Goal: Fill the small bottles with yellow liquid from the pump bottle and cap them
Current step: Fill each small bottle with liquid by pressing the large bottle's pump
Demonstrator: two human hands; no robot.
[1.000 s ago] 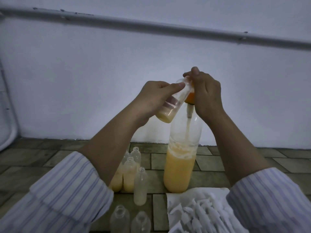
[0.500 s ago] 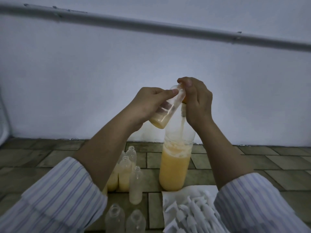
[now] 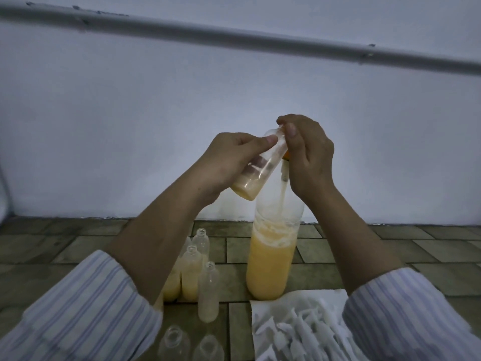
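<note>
My left hand grips a small clear bottle, tilted with its mouth up against the pump's spout; yellow liquid lies in its bottom. My right hand wraps over the orange pump head of the tall pump bottle, which stands on the tiled floor about half full of yellow liquid. Its stem shows below my right palm. Small bottles with yellow liquid stand uncapped behind my left forearm. A pile of white caps lies on white paper at lower right.
Empty small bottles stand in front of the filled ones, two more at the bottom edge. A white wall with a grey pipe rises close behind. Tiled floor stretches to both sides.
Both hands and the small bottle sank a little, then rose again; the pump head looks pressed and released. The liquid level in the small bottle looks about the same.
</note>
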